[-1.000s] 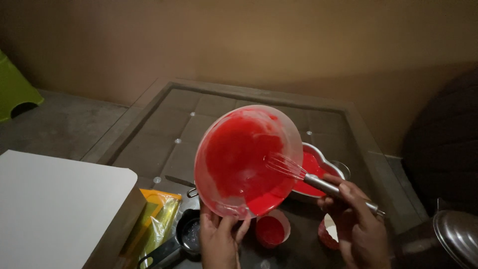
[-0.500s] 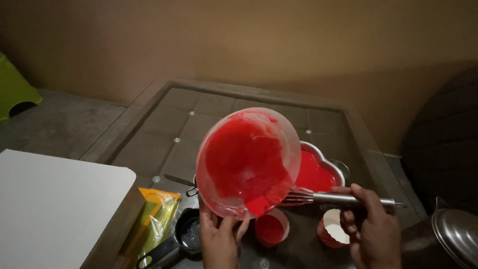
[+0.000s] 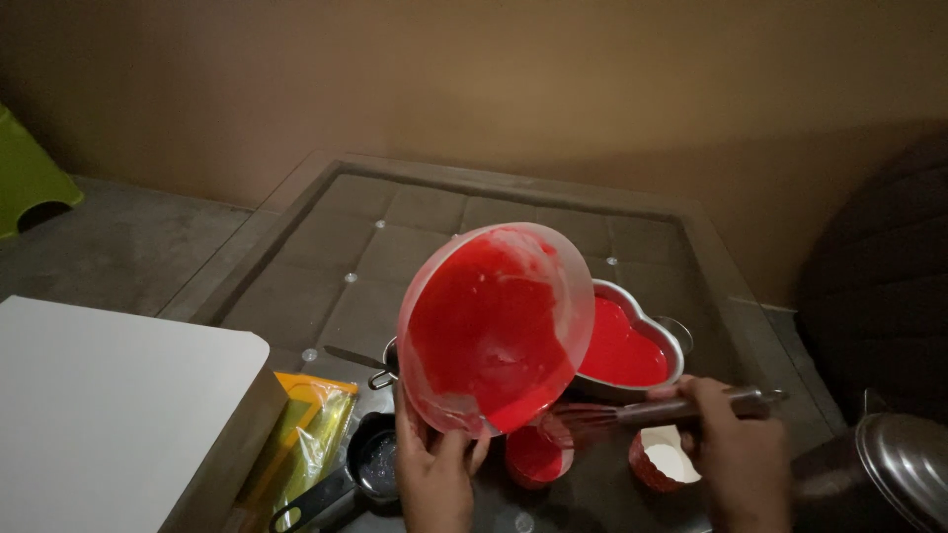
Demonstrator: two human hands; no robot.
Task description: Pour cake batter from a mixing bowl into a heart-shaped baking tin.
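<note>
Two hands work over a glass-topped table (image 3: pixel 415 222); the left hand (image 3: pixel 434 474) has its fingers clamped on the lower rim of a translucent plastic bowl (image 3: pixel 494 326), tilted steeply, its inside coated with glossy red batter; the right hand (image 3: pixel 736 449) has its fingers wrapped around a metal whisk (image 3: pixel 642 413), wires just beside the bowl's lip. Most batter appears poured: the heart-shaped metal pan (image 3: pixel 632 345) is well filled, one small cup (image 3: pixel 533 456) holds red, another ruffled red cup (image 3: pixel 664 456) looks unfilled, showing a pale inside.
</note>
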